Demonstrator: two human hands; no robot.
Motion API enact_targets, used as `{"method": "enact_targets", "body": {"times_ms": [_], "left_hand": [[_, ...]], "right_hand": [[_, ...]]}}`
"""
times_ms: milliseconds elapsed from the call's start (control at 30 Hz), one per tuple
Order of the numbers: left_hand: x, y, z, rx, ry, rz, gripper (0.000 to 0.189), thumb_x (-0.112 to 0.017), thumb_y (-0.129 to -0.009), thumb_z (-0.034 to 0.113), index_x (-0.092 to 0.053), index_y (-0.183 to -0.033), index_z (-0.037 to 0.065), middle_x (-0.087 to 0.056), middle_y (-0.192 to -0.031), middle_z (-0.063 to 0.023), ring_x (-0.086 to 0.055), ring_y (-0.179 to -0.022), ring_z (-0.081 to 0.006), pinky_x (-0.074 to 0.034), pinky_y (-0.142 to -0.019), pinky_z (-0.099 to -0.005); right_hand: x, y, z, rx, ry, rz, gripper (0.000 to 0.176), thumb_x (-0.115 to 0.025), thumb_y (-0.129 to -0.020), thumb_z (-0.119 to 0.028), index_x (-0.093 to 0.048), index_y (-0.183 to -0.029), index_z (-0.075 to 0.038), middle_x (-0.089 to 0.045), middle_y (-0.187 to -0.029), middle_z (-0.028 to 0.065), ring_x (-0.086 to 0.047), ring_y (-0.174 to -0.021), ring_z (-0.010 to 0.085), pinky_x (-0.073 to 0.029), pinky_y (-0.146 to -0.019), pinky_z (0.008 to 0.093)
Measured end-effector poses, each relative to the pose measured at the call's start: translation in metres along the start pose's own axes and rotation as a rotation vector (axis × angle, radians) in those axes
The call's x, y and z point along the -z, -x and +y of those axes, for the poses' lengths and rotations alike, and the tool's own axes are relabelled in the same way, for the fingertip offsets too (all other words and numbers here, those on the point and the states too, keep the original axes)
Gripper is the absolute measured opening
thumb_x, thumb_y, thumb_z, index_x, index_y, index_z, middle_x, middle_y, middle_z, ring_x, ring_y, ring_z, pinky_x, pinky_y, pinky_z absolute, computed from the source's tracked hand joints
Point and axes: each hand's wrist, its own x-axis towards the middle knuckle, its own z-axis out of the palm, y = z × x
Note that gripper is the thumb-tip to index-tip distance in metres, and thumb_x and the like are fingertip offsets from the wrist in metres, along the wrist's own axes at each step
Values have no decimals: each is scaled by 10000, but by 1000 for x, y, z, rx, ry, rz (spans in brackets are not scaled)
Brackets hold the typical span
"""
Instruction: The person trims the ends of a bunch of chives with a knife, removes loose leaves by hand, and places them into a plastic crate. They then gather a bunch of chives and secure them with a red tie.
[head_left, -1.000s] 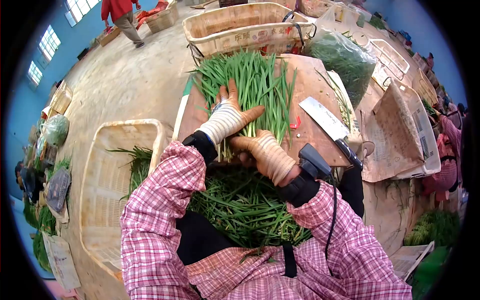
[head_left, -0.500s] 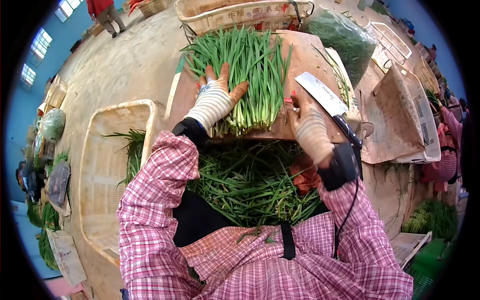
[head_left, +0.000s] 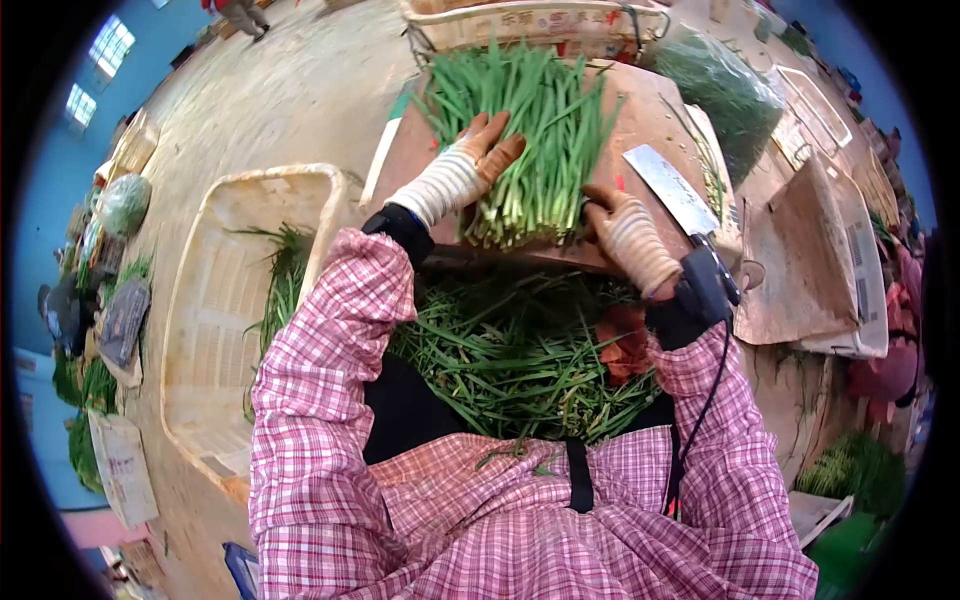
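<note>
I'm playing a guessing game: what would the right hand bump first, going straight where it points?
Probably the bunch of green leaves; the right hand points at its side and may be touching it.

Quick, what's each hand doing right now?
Left hand: open, laid on the green stalks.
Right hand: fingers bent beside the stalks' right edge; whether it holds anything cannot be told.
</note>
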Motion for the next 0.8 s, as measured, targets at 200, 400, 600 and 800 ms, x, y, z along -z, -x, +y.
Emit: {"method": "enact_targets", "body": {"times_ms": [200,400,600,800], "left_hand": [[29,26,-19,169,208,245,486,-596,-1031,360,-564,-1420,69,-672,-1187,-47,-625,-998,-142,-524,-863,-293],[8,50,-22,449,946,169,446,-563,-1035,235,-472,-1421,31,-564,-859,0,-481,-644,-89,-444,-539,-262],[-12,44,-29,435,873,322,429,-582,-1013,217,-517,-1397,38,-661,-1061,-54,-640,-886,-181,-533,-741,-308],[15,48,-36,468,613,289,521,-614,-964,151,-462,-1444,17,-612,-1133,-105,-645,-850,-186,-563,-677,-355]], "right_hand": [[12,-1,-2,83,-71,155,233,-657,-954,-195,-692,-1088,-7,-713,-847,138,-693,-769,217,-539,-697,347],[6,-16,-76,640,107,157,253,-666,-948,-154,-675,-1188,-72,-679,-1216,139,-623,-1154,318,-501,-965,411],[-37,-38,-88,728,612,-158,386,-628,-953,-371,-656,-1253,-130,-562,-1432,115,-424,-1416,383,-319,-1172,513],[0,-17,-66,440,-271,177,224,-626,-989,-176,-691,-1171,-62,-712,-1145,133,-660,-1101,264,-506,-940,378]]}}
